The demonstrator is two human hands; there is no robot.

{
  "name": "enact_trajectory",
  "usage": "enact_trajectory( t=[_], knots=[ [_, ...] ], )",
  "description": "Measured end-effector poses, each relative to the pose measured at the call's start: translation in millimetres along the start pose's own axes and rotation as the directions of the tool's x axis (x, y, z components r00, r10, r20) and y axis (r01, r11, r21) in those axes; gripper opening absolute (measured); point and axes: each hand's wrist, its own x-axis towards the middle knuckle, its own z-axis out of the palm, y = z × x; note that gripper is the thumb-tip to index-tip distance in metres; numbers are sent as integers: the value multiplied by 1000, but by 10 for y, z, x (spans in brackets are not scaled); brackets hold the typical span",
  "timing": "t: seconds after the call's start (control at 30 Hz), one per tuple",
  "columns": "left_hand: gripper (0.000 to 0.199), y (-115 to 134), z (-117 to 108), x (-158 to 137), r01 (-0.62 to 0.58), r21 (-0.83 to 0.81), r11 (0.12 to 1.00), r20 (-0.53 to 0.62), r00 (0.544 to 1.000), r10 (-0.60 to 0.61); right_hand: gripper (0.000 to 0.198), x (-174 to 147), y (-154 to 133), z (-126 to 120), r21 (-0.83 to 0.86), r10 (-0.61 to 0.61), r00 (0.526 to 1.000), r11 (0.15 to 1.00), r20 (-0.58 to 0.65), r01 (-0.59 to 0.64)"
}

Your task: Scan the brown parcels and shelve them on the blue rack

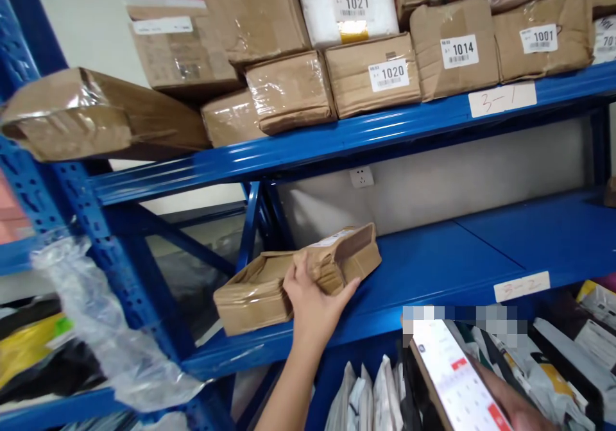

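Left hand [315, 306] reaching up from the near edge onto the middle shelf [433, 264] of a blue rack, fingers spread and curled around the near end of a small brown parcel [339, 258], thumb along its left side, fingertips at its right lower corner. Parcel wrapped in brown paper and clear tape, tilted, resting partly on a flatter taped carton [253, 293] lying just to its left at the shelf's front left corner; the two touching. Rest of that shelf stretching bare and blue to the right, a handwritten label [522, 286] stuck on its front rail.

Right hand [510, 405] low at the near right corner, only partly in view, closed around the underside of a phone [457, 380] held tilted with its lit screen facing up; upper end of the screen blurred out.

On the upper shelf [385, 133], a crowded row of taped brown boxes, several bearing white number stickers: 1020 [389, 75], 1014 [459, 51], 1001 [538, 38], and a white bag marked 1021 [351, 6] behind. Far left, a long flat carton [91, 113] jutting out over the rack's upright. A wall socket [361, 177] on the pale wall behind the middle shelf. Below, upright soft mailers [370, 399] packed on the lowest level, and a crumpled clear plastic bag [110, 335] hanging at the near left.
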Motion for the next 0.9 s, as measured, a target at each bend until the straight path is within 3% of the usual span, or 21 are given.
enact_trajectory(
  t=[0.07,0.13,0.2,0.3,0.37,0.43,0.63,0.9],
  knots=[
    [81,129,56,21,63,39,997,-20,998,-62,106,139,13,153,122,1,996,992,93,-13],
    [65,214,59,-38,70,47,996,-83,994,-66,106,233,-16,293,244,26,990,968,141,-60],
    [58,260,19,-200,2,70,998,-215,976,14,101,277,-67,399,341,45,988,935,146,-93],
    [55,279,-70,-541,-113,151,982,-400,902,165,100,301,-149,517,430,27,993,900,114,-74],
    [59,274,-118,-733,-153,208,966,-455,859,234,106,323,-187,584,425,23,997,904,78,-54],
    [65,263,-146,-854,-179,256,950,-467,837,284,106,357,-206,639,392,24,998,919,54,-44],
    [69,248,-150,-954,-132,419,898,-451,829,332,87,453,-180,715,308,25,995,950,95,-53],
    [70,168,-102,-977,-202,412,888,-438,811,388,81,479,-204,782,290,-1,994,957,110,-31]
  ],
)
